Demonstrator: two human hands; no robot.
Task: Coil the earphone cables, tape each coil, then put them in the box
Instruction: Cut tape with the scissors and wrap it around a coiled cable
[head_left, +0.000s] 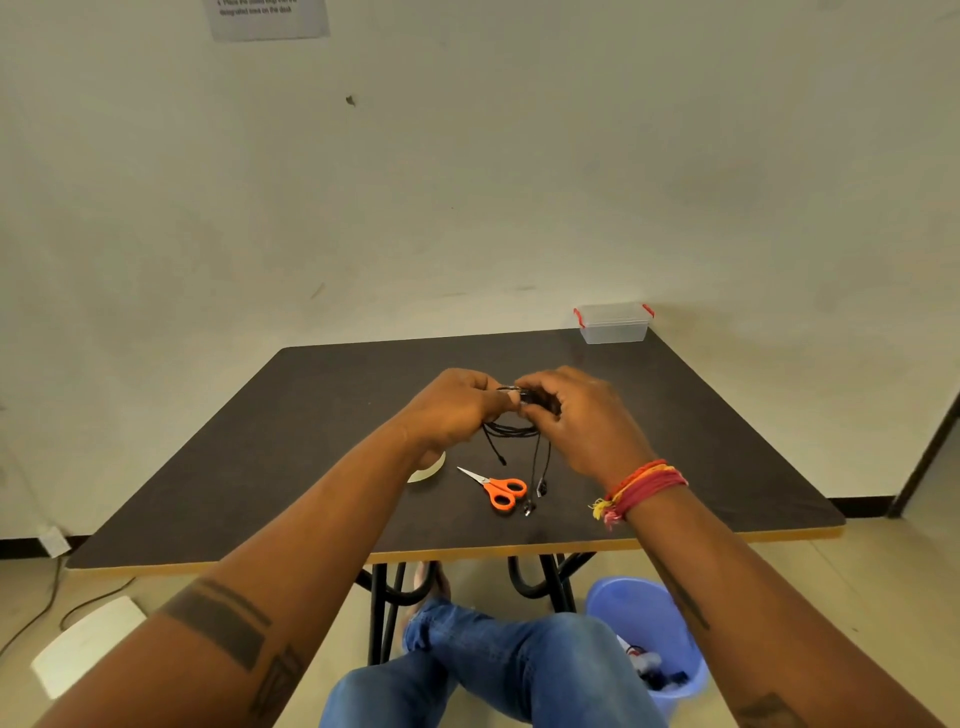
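Note:
Above the middle of the dark table (311, 415), my left hand (449, 408) and my right hand (576, 415) both hold a black earphone cable coil (511, 428) between them. Each hand pinches the top of the coil with its fingertips. Loose cable ends with earbuds (540, 488) hang down from the coil to the table. A roll of clear tape (428, 470) lies on the table, mostly hidden under my left wrist. The clear plastic box (614, 323) with red clips stands at the table's far right corner, its lid on.
Orange-handled scissors (496, 488) lie just in front of the hands. Below the table's right front edge stands a blue bucket (644, 634) with items inside. My knees in jeans (493, 670) sit under the front edge. A white object (83, 644) lies on the floor at left.

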